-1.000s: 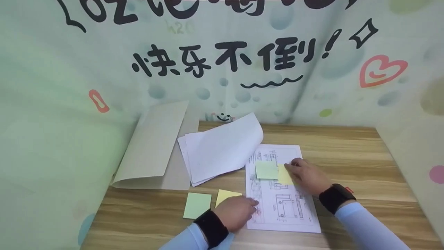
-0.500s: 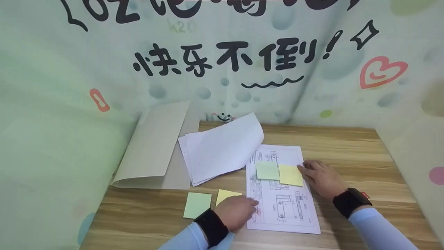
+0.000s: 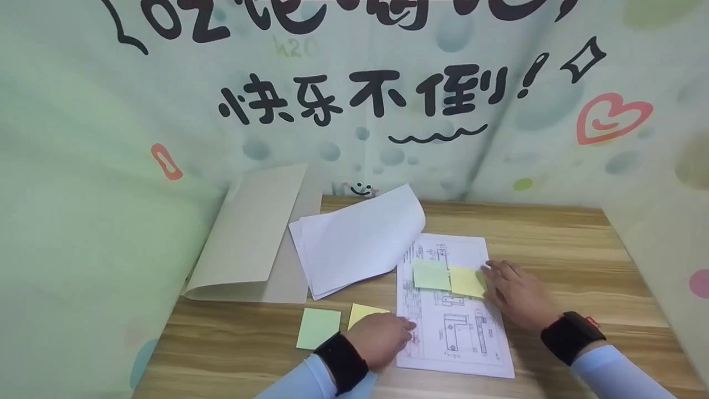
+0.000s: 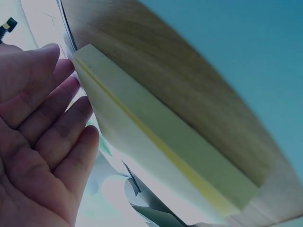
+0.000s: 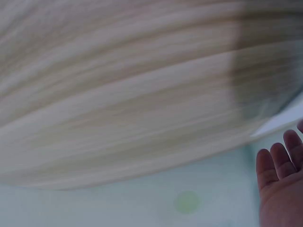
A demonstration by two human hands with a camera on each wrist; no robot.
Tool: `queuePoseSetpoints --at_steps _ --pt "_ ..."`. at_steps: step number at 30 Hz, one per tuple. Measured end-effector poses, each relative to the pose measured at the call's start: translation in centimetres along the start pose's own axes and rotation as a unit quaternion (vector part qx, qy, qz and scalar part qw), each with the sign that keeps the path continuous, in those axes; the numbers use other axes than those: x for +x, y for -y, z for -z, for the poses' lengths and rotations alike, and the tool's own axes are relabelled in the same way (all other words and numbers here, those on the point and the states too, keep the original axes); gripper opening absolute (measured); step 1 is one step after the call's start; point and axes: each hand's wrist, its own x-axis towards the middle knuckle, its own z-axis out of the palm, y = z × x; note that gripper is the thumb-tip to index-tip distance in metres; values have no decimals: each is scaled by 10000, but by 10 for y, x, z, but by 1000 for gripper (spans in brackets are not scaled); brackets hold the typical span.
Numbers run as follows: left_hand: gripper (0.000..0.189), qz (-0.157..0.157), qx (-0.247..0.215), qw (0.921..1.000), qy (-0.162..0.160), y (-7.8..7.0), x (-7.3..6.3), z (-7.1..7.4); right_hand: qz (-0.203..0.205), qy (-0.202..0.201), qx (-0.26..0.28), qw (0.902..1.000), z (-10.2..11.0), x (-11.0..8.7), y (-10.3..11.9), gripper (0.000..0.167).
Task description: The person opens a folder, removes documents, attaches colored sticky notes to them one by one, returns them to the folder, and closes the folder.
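Note:
A sheet printed with technical drawings [image 3: 465, 354] lies on the table. On its upper half sit a green sticky note [image 3: 431, 275] and a yellow sticky note [image 3: 467, 281], side by side. My left hand [image 3: 379, 339] rests at the sheet's left edge, its fingers loosely extended in the left wrist view. Under that hand, a yellow sticky-note pad [image 3: 365, 313] is partly covered; its thick side [image 4: 165, 127] shows close by in the left wrist view. At the right edge of the sheet, my right hand [image 3: 518, 291] has its fingertips beside the yellow note, fingers relaxed.
A green sticky-note pad [image 3: 319, 328] lies left of the yellow pad. Behind it, loose white sheets [image 3: 360, 241] overlap a beige folder [image 3: 252, 233] and the drawing's top corner. A printed curtain [image 3: 354, 149] hangs along the table's back and sides.
My right hand has drawn back to the right from over the yellow note, uncovering most of it on the drawing. The left hand has stayed in place. The head view has shifted slightly.

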Motion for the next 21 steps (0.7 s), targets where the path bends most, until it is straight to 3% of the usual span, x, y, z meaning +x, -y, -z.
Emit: queuePoseSetpoints --at_steps 4,7,10,13,21 --pt "24 150 -364 9992 41 1 0 0 927 19 314 9952 14 -13 25 58" --pt "25 296 -575 9978 111 3 0 1 1444 479 592 9866 21 -24 36 72" --pt "24 317 -668 9971 174 4 2 1 1357 1232 829 9796 23 -35 37 87" --pt "24 294 -796 9961 251 4 2 1 1192 1601 1100 9737 18 -42 34 92" --pt "32 394 -966 9932 522 -1 1 7 1334 1184 1422 9736 5 -44 22 80"
